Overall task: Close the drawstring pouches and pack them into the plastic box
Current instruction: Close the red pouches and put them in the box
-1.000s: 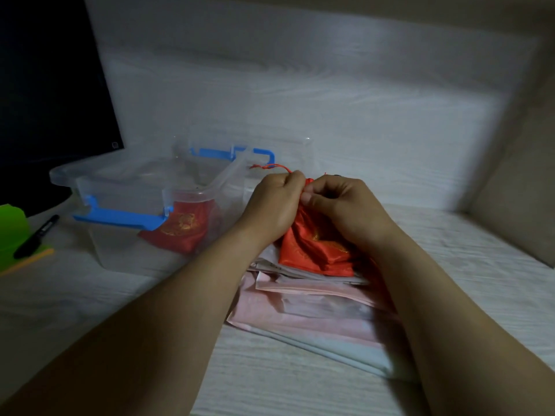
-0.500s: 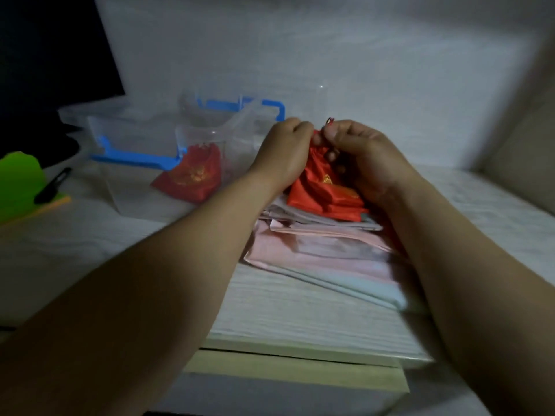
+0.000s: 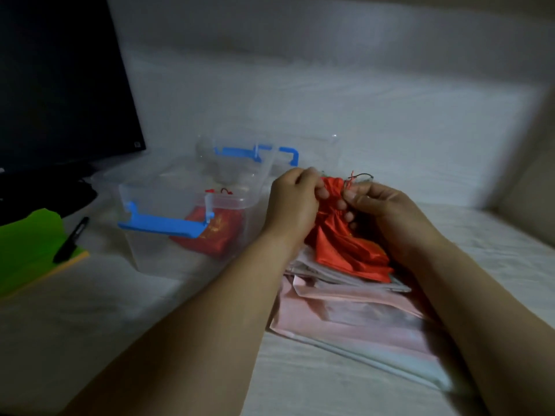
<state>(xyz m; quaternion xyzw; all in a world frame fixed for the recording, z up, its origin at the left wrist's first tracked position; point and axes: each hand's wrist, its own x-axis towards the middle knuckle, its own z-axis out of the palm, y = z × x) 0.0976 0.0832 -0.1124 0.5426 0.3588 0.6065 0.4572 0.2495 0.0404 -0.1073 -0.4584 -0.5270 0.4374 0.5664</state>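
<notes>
Pinching the pouch (image 3: 345, 244) neck in my left hand (image 3: 292, 205), I am gripping its cord (image 3: 360, 176) in my right hand (image 3: 381, 211), beside the box (image 3: 168, 190) (another is lying inside); an uneven pull is risking the cord slipping free.

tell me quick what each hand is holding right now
Left hand: gripping the pouch at its neck.
Right hand: pinching the pouch's cord.

A pale desk (image 3: 126, 307) carries a clear plastic box (image 3: 162, 196) left of centre, green paper (image 3: 27, 256) at the left edge, and flat pink bags (image 3: 348, 322) lower right.
</notes>
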